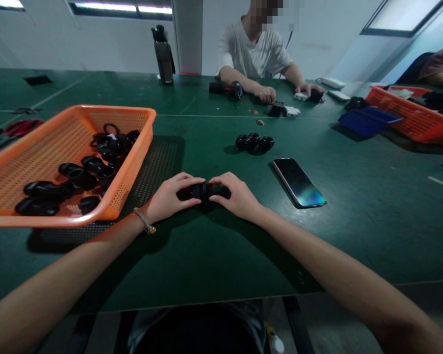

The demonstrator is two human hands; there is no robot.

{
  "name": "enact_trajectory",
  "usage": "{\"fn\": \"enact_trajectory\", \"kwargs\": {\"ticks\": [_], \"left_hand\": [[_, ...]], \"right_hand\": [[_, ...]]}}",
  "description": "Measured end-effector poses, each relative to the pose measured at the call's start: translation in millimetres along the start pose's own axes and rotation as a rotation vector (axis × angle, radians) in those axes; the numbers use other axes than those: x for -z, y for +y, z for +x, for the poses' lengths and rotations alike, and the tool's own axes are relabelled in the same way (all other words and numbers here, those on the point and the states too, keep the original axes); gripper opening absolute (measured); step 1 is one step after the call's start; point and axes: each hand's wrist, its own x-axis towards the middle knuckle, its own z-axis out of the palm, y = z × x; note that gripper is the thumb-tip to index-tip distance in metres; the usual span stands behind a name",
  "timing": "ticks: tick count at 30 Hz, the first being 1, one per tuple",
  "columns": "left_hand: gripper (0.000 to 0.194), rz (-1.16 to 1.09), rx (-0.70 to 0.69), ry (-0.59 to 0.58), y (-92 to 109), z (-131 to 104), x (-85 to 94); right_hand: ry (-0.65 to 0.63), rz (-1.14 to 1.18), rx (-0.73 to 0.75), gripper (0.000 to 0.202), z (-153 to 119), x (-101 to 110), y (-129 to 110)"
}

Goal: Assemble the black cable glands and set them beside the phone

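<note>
A small black cylindrical part (204, 191) is held between my two hands, low over the green table (221, 255). The fingers and thumb of my left hand (172, 196) grip its left end. On its right end, my right hand (236, 194) closes with thumb and fingertips. To the left, an orange basket (133, 169) holds several black parts (77, 176). Beyond my hands lies a small group of black round parts (254, 142). The fingers hide both ends of the held part.
A phone (299, 182) lies right of my right hand. Farther back are a power screwdriver (225, 89), a bottle (164, 56) and a person's hands (266, 94) near small parts. A blue tray (369, 120) and another orange basket (413, 115) stand at the right.
</note>
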Motion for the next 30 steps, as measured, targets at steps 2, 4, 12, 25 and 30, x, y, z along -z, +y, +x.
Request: {"fn": "enact_trajectory", "kwargs": {"ticks": [2, 4, 12, 25, 30], "left_hand": [[0.038, -0.001, -0.003, 0.002, -0.1, 0.0, -0.2], [0.038, -0.001, -0.008, 0.006, -0.2, 0.1, -0.5], [0.038, -0.002, -0.029, 0.012, -0.4, -0.2, -0.2], [0.038, 0.013, -0.045, 0.020, -2.2, -0.7, -1.3], [0.039, 0.014, -0.054, 0.026, -2.0, -1.2, -1.3]], "right_hand": [[-0.001, -0.005, -0.003, 0.021, 0.2, 0.4, -0.5], [-0.002, -0.007, -0.004, 0.021, 0.5, 0.7, -1.0], [-0.010, -0.013, -0.014, 0.019, 0.5, 0.7, -1.9], [-0.029, -0.039, -0.025, 0.019, 0.5, 0.9, -1.8], [-0.026, -0.042, -0.015, 0.018, 0.6, 0.7, -0.9]]}}
